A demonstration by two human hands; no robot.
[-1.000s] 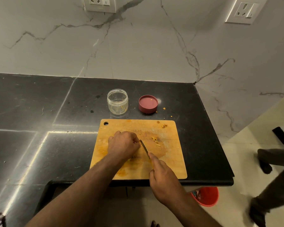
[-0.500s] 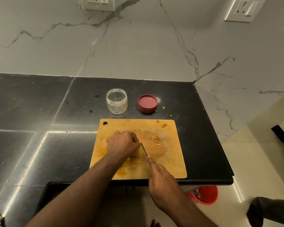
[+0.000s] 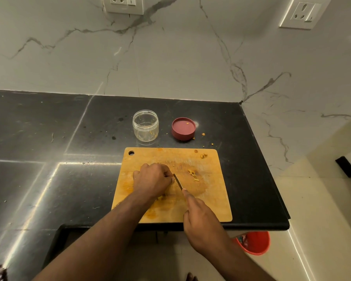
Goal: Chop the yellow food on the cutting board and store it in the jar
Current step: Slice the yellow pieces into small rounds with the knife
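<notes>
A wooden cutting board (image 3: 211, 199) lies on the black counter near its front edge. My left hand (image 3: 152, 179) is curled over the yellow food in the board's middle; most of that food is hidden under it, with a bit showing (image 3: 160, 197) below the palm. My right hand (image 3: 201, 222) grips the handle of a knife (image 3: 178, 182), index finger along its back, the blade right beside my left fingers. Small yellow cut pieces (image 3: 193, 173) lie to the right of the blade. The clear jar (image 3: 145, 125) stands open behind the board, with its red lid (image 3: 183, 128) beside it.
The black counter (image 3: 49, 159) ends at a corner on the right, against marble walls. Yellow crumbs (image 3: 203, 134) lie near the lid and on the board's far right corner (image 3: 203, 155). A red bucket (image 3: 253, 242) sits on the floor below the counter edge.
The knife blade has shifted slightly beside my left fingers. A person's legs seen at the right edge earlier have left the view. The camera has tilted a little.
</notes>
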